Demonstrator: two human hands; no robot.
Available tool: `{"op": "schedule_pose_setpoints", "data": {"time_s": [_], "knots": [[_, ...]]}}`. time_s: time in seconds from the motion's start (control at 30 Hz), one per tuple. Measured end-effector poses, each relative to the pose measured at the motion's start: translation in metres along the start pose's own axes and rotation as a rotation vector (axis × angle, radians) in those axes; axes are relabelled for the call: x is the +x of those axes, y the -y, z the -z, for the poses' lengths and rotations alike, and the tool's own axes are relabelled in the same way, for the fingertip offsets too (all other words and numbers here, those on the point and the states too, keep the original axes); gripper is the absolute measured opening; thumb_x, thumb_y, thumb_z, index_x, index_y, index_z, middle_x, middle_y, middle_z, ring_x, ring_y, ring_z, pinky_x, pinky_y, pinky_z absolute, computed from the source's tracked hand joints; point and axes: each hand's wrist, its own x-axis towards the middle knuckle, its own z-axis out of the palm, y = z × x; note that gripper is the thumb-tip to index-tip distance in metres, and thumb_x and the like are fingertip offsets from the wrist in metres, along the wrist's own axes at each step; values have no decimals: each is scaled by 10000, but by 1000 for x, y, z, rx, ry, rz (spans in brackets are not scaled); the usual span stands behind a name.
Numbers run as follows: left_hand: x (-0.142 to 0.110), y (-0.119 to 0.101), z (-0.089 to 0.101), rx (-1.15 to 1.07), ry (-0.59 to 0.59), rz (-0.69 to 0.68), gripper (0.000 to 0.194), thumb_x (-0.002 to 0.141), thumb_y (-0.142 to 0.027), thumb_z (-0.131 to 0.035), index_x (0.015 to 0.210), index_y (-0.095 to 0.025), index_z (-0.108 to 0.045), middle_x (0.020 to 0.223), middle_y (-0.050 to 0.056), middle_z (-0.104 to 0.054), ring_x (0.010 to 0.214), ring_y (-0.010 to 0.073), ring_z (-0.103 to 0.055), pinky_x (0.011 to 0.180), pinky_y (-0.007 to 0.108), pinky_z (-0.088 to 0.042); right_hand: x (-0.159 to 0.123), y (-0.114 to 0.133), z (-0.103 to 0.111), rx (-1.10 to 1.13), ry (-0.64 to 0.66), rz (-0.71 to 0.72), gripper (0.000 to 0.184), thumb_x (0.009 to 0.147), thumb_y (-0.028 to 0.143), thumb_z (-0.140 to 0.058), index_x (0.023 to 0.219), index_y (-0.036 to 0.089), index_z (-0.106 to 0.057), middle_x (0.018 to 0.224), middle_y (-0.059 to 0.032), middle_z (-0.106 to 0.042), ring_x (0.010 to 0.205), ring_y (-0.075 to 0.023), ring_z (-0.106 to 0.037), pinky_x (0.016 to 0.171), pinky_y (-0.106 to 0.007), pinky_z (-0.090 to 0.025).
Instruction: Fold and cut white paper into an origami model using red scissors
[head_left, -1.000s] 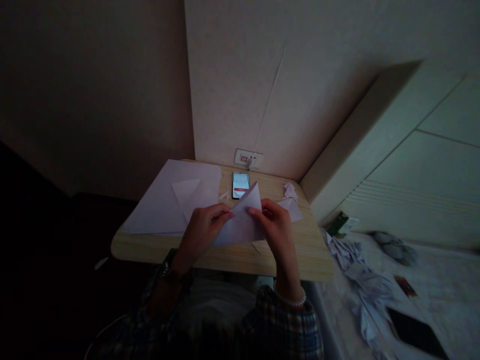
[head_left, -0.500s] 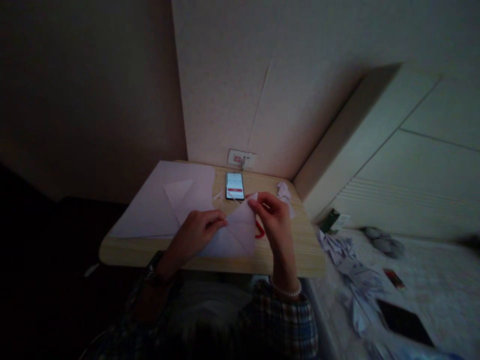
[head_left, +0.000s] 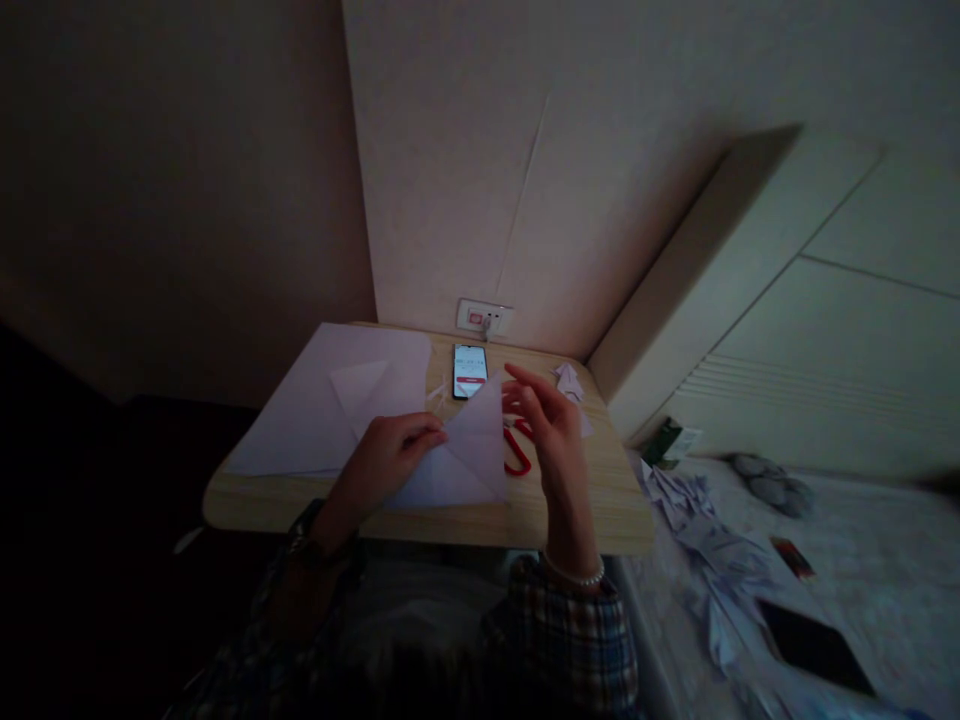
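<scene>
A creased sheet of white paper is tilted up over the front of the small wooden table. My left hand pinches its left edge between thumb and fingers. Just right of the paper's upper corner is my right hand, its fingers apart and holding nothing. Red-handled scissors lie on the table, partly behind the paper and my right hand. Larger white sheets are on the table's left side, with a folded paper piece on top.
A lit phone lies near the wall below a socket. Thin paper strips are beside it. A folded paper figure sits at the back right. On the bed are many folded papers and a dark tablet-like slab.
My right hand has let go of the paper's upper corner and opened. The paper has shifted slightly left, showing more of the scissors. My left hand keeps its pinch.
</scene>
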Motion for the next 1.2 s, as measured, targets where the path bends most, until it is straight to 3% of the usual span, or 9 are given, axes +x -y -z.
{"op": "schedule_pose_setpoints", "data": {"time_s": [0.13, 0.3, 0.47, 0.6, 0.77, 0.93, 1.07, 1.13, 1.2], "knots": [[0, -2, 0, -86, -126, 52, 229, 739, -369, -531, 625, -179, -587, 556, -27, -561, 546, 133, -501, 522, 215, -356, -1, -3, -1, -101, 182, -25, 216, 743, 370, -645, 867, 215, -732, 791, -27, -707, 700, -171, -610, 602, -261, -453], [-1, -7, -5, -110, -204, 72, 228, 748, -361, -541, 614, -180, -568, 554, -32, -548, 536, 125, -486, 515, 216, -345, -6, -10, -11, -309, -15, 54, 277, 803, 381, -584, 649, 177, -689, 574, -1, -628, 538, -137, -522, 505, -246, -358], [-2, -5, -3, -90, -299, 73, 220, 775, -348, -539, 645, -175, -580, 573, -41, -547, 552, 117, -484, 530, 216, -346, -13, -11, -13, -273, 117, 8, 314, 809, 425, -574, 621, 182, -637, 531, 20, -545, 471, -110, -424, 440, -237, -297], [-3, -4, -2, -113, -327, 74, 205, 778, -339, -542, 666, -173, -583, 604, -38, -568, 585, 121, -509, 547, 213, -361, -16, -10, -12, -300, 22, 5, 368, 817, 447, -569, 569, 176, -591, 482, 34, -476, 455, -99, -392, 418, -226, -269], [-4, -6, 1, -157, -414, 119, 168, 758, -316, -552, 676, -171, -570, 626, -27, -597, 597, 125, -527, 561, 214, -388, -17, -8, -13, -228, 146, -40, 375, 811, 428, -577, 538, 172, -571, 453, 25, -518, 428, -92, -436, 417, -212, -292], [-4, -5, 1, -237, -415, 121, 156, 746, -310, -557, 675, -172, -566, 639, -17, -610, 608, 128, -538, 550, 216, -389, -17, -8, -14, -211, 83, -89, 411, 807, 443, -589, 503, 167, -579, 415, 7, -542, 397, -97, -455, 411, -213, -333], [-3, 0, -1, -325, -414, 130, 167, 730, -329, -582, 689, -168, -575, 648, -13, -616, 610, 126, -543, 522, 212, -377, -14, -12, -8, -140, 119, -25, 254, 775, 377, -626, 627, 176, -671, 566, -5, -649, 529, -137, -569, 506, -236, -432], [-2, 0, -1, -390, -406, 165, 173, 714, -337, -601, 718, -166, -576, 620, -17, -610, 560, 118, -527, 480, 208, -355, -15, -13, -3, -99, 181, -10, 176, 784, 346, -619, 811, 196, -707, 673, -8, -690, 622, -157, -613, 580, -255, -478], [-3, -1, 0, -460, -393, 210, 224, 708, -344, -625, 838, -166, -583, 585, -30, -601, 500, 110, -509, 437, 200, -328, -17, -12, 3, -73, 257, -2, 293, 811, 313, -600, 1087, 229, -649, 806, -13, -715, 711, -159, -634, 657, -268, -502]]}}
